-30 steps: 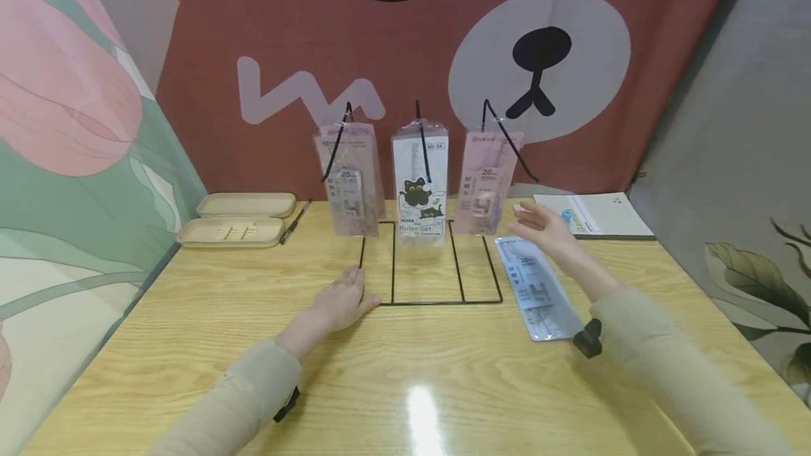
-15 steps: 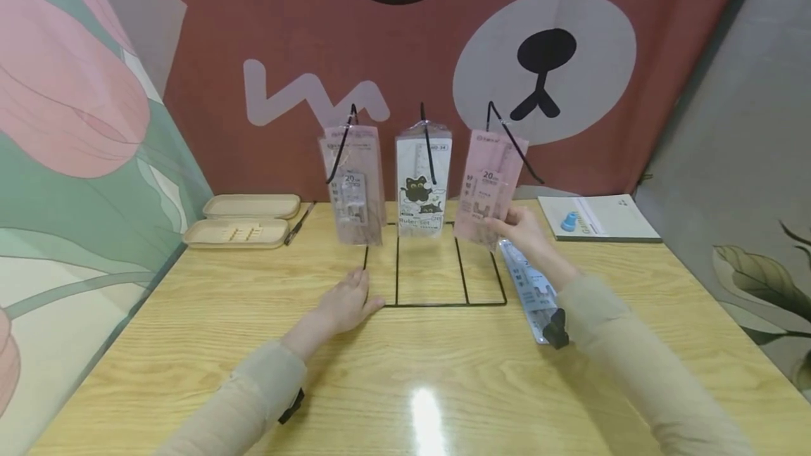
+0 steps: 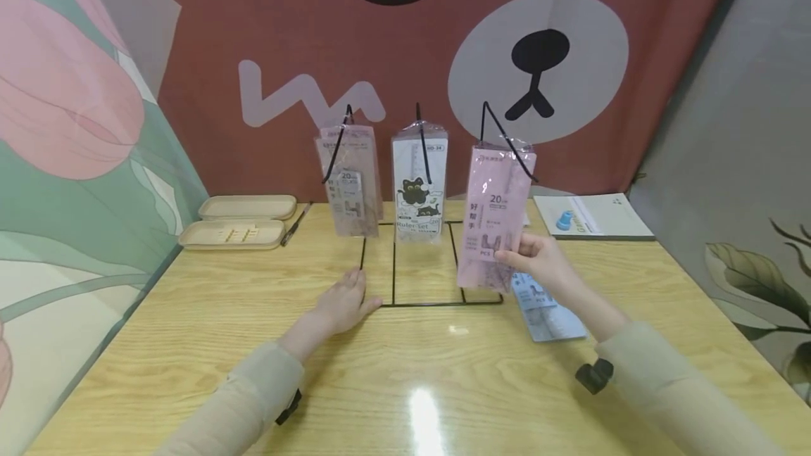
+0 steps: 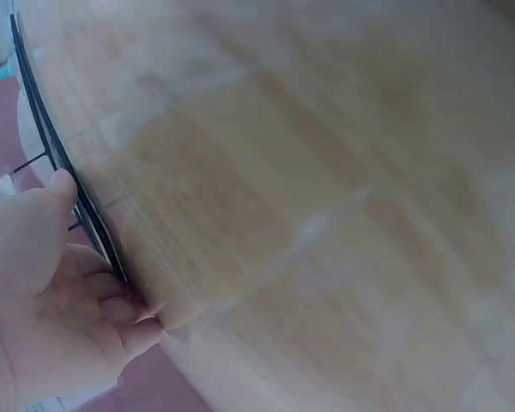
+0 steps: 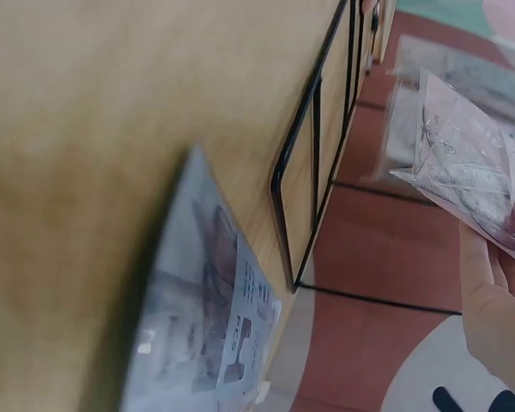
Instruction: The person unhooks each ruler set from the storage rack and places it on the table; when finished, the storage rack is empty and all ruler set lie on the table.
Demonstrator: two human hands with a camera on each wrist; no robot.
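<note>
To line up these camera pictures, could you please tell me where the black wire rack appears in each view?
Head: black wire rack, centre, standing on the wooden tabletop.
Left wrist: a black bar of it, upper left, by the left hand.
Right wrist: its base, right of centre, towards the top.
Shared landmark: that tabletop.

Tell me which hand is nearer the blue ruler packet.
Right hand: by the far end of the blue ruler packet, holding a pink ruler packet. The left hand is farther off to the left, at the left edge of the wire rack.
</note>
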